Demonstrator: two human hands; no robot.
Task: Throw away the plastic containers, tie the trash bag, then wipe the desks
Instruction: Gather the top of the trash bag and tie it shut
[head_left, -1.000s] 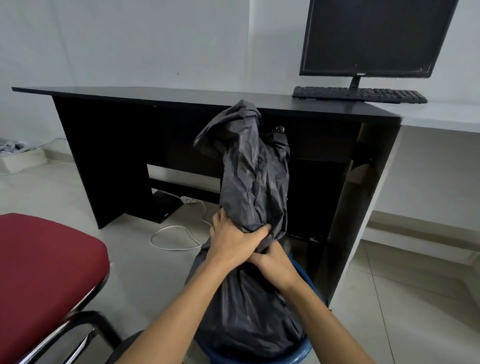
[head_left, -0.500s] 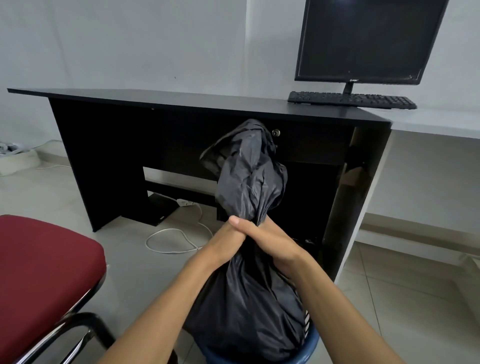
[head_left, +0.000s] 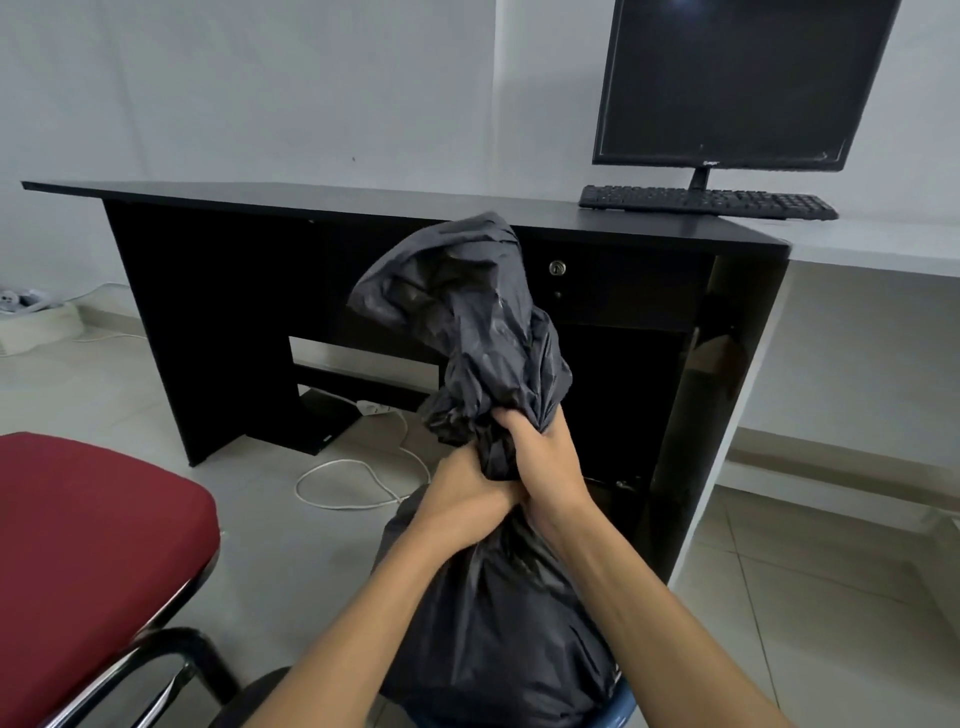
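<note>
Both hands are clamping the gathered neck of the black trash bag (head_left: 498, 634) and touching each other. Left hand (head_left: 462, 501) is gripping lower, right hand (head_left: 548, 467) is curling round the plastic just above. Bag is sitting in a blue bin (head_left: 621, 704) in front of the black desk (head_left: 415, 205).

White walls (head_left: 260, 78), tiled floor (head_left: 104, 395); blk desk (head_left: 363, 200) w/ monitor (head_left: 737, 78); red chair (head_left: 88, 530) left.

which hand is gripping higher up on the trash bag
The right hand: it grips the twisted neck of the black trash bag right under the loose top; the left hand holds lower, tucked against it.
</note>
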